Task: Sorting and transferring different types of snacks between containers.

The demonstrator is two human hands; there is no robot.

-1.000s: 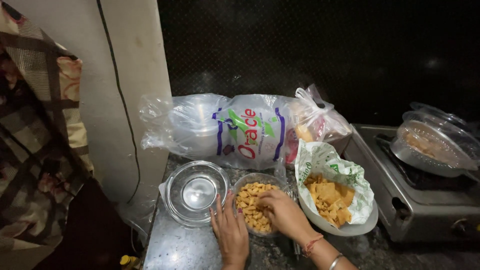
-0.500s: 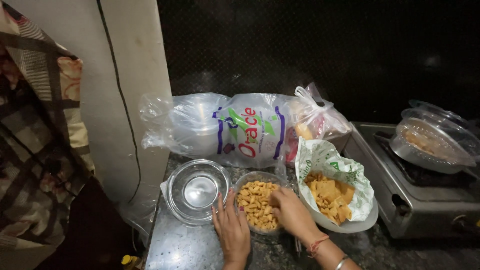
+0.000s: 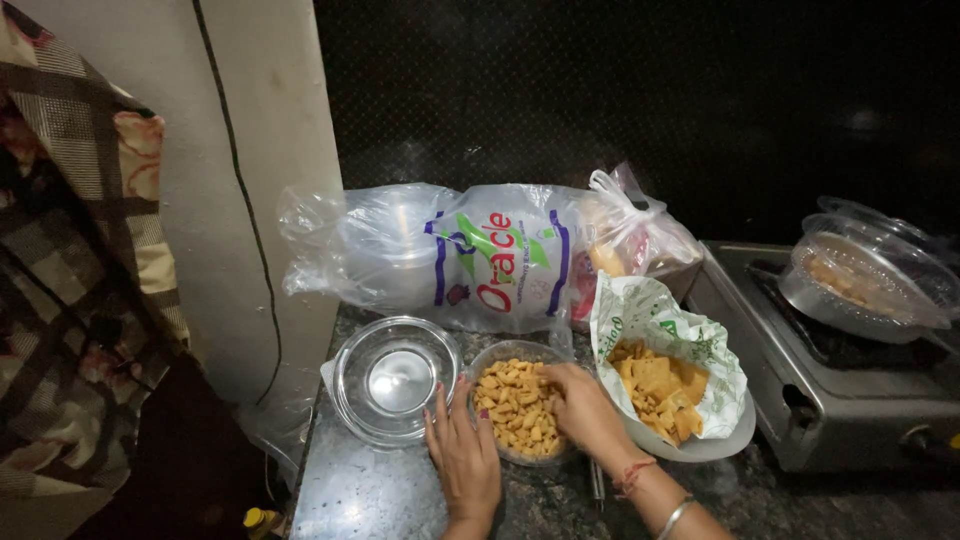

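Resting its fingertips against the near-left rim of the clear bowl of small golden snack pieces [image 3: 518, 407], the left hand [image 3: 463, 455] lies flat on the dark speckled surface [image 3: 385, 495], fingers loosely spread and holding nothing. The right hand [image 3: 583, 415] reaches over the bowl's right side with its fingers curled down among the pieces; whether it pinches any of them cannot be told, since the fingertips are hidden.

Compared with a second ago, the right hand has slid from the bowl's near edge toward its far right side, and the left hand has crept slightly up along the rim. The bowl itself has stayed where it was, so the change looks like handling of the contents while the other hand steadies the dish.

That bowl sits near the front of the surface, between an empty glass bowl [image 3: 397, 381] just to its left and a plate [image 3: 722, 446] lined with a green-printed white bag of larger orange square crisps [image 3: 660, 385] on its right. Behind them lies a big clear plastic bag [image 3: 440, 255] of stacked containers, and beside it a smaller knotted bag [image 3: 632, 232]. A gas stove [image 3: 850, 395] stands to the right, carrying lidded clear containers [image 3: 868, 280].
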